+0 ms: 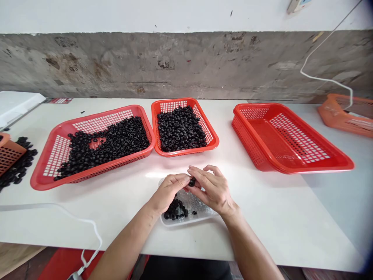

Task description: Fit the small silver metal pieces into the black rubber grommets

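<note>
Facing a stained wall (116, 66), hands (215, 189) meet above white tabletop (271, 217).

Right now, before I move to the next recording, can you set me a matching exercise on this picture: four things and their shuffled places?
Things:
1. Single black piece
2. Translucent tray
3. Heap of loose pieces
4. Grey wall band

Places:
A. Behind the table
B. Beneath both hands
C. Between left hand and right hand
D. Beside an orange basket, far left

Pairs: 1-C, 2-B, 3-D, 4-A
</note>
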Motion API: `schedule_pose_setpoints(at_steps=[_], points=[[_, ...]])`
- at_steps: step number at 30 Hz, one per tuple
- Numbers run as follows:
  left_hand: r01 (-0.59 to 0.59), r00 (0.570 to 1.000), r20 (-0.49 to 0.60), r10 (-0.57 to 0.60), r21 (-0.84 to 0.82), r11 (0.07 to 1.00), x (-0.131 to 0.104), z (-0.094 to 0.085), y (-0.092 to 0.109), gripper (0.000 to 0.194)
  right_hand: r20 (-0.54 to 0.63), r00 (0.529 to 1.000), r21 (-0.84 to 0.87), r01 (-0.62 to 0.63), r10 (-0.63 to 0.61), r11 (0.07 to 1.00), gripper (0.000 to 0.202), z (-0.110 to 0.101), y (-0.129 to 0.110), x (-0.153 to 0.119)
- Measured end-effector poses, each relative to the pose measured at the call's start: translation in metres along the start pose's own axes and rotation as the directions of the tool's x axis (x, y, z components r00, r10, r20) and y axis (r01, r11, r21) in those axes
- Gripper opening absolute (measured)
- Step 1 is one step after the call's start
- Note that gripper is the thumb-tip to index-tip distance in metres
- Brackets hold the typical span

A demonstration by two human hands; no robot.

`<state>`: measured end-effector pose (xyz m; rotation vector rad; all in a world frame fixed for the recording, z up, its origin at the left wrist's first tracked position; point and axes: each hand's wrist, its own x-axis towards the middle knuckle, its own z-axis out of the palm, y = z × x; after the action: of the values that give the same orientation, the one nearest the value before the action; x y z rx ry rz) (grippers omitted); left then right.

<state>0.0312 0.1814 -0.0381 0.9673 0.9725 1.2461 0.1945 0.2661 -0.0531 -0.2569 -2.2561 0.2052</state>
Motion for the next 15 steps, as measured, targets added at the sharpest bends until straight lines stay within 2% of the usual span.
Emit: schedule_pose_setpoints(at_steps=[3,6,12,15], points=[[0.035,0.999,0.045,-0.031,-0.098,0.995,-0.0006,-0.0022,-0.0015,0.028,0.001,1.000,0.020,0.010,-0.010,1.000,0.046,-0.0015,-0.0012,0.0010],[0.053,0.998,0.028,-0.049,-0.150,0.987,-0.0012,-0.0033,-0.0027,0.020,-0.004,1.000,0.022,0.005,-0.005,1.000,0.040,-0.0031,-0.0025,0.0021],[0.080,0.995,-0.036,-0.089,-0.209,0.975,-0.0011,-0.0015,-0.0021,0.026,0.004,1.000,-0.013,0.028,-0.028,1.000,0.040,-0.0036,-0.0024,0.0026],[0.067,0.997,-0.018,-0.071,-0.178,0.982,-0.0015,-0.0010,-0.0017,0.024,-0.003,1.000,-0.020,0.017,-0.017,1.000,0.041,-0.0037,-0.0023,0.0039]])
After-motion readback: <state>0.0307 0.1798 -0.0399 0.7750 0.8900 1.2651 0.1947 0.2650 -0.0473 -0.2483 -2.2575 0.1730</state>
